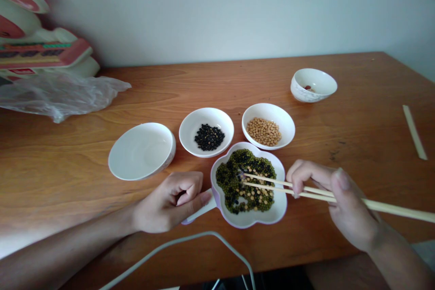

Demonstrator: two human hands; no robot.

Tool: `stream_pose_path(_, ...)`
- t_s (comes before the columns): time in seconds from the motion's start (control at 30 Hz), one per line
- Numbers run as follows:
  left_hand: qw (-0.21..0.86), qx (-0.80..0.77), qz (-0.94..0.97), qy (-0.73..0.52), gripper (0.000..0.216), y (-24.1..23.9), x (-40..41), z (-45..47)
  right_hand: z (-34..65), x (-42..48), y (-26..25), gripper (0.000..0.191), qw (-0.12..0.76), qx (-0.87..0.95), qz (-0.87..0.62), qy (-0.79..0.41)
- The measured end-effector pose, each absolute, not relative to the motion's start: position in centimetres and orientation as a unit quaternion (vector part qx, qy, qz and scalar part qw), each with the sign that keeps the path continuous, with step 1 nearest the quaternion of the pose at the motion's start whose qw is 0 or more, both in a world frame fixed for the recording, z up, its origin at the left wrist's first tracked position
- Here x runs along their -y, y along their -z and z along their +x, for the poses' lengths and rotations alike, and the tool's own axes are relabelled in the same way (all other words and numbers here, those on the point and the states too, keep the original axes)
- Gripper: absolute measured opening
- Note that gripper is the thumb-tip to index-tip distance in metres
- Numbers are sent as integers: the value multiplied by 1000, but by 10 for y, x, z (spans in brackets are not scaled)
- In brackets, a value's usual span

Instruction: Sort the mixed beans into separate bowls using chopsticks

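Note:
A small flower-shaped pan (279, 210) holds mixed green, black and yellow beans (238, 181). My left hand (170, 201) is closed around the pan's pale handle (200, 212). My right hand (343, 204) grips a pair of wooden chopsticks (306, 189), whose tips rest among the beans near the pan's middle. Behind the pan stand a white bowl of black beans (206, 132) and a white bowl of yellow soybeans (268, 126). An empty white bowl (141, 150) sits tilted to the left.
A patterned white bowl (313, 84) with one or two reddish beans stands at the back right. A paper chopstick sleeve (414, 132) lies far right. A clear plastic bag (61, 93) and pink-and-white packaging (37, 50) fill the back left. A grey cable (204, 238) loops over the table's near edge.

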State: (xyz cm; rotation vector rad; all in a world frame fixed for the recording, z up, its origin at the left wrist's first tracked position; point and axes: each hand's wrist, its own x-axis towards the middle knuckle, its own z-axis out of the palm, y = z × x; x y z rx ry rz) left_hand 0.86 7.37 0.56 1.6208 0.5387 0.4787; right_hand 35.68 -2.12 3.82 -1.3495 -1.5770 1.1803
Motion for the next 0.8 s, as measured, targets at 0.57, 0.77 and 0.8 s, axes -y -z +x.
stream_pose_path(0.57,607,-242,728,-208,44,-4,-76,9,348,21,-38,56,406,662,-477,-412)
stream_pose_path(0.77,627,-239,712,-207,42,-5,-75,8,346,20,-38,63,410,655,-482,-413)
stream_pose_path(0.8,629,-237,711,-206,42,-5,-74,8,345,21,-38,63,407,655,-484,-413)
